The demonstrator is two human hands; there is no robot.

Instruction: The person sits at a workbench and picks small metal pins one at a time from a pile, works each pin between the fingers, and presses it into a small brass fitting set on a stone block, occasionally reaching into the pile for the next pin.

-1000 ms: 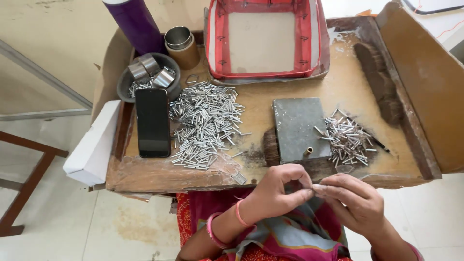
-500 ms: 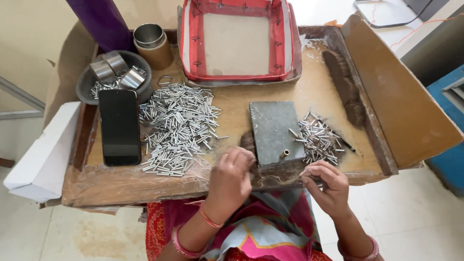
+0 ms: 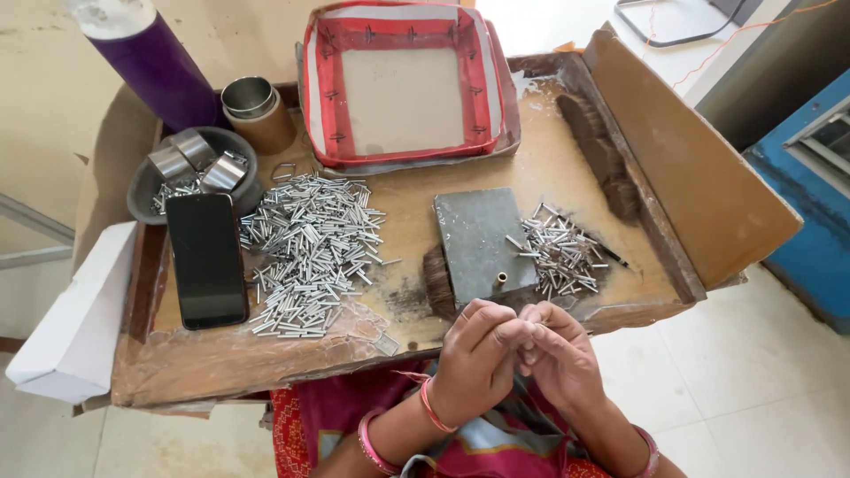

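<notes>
Steel tubes, short and bright, lie in a large heap (image 3: 310, 252) on the left of the worn wooden tray (image 3: 266, 363), with a smaller heap (image 3: 560, 252) to the right of a grey metal block (image 3: 478, 235) that has a small upright pin (image 3: 501, 280) near its front edge. Both hands are raised together just in front of the tray's near edge: the left hand (image 3: 474, 358) has its fingertips pinched narrow against those of the right hand (image 3: 562, 358), and something tiny seems to be held between them, though it is too small to tell what, or which hand grips it. As I judge it, the chief risk is a dropped piece: the hands work over the lap, past the tray's rim, so anything that slips would fall into the patterned cloth (image 3: 354, 416) or to the floor rather than back on the tray. A black phone (image 3: 206, 259) lies touching the large heap, and a careless reach could sweep tubes over it or nudge it toward the edge. The dark bowl (image 3: 142, 190) of metal parts sits close behind.
</notes>
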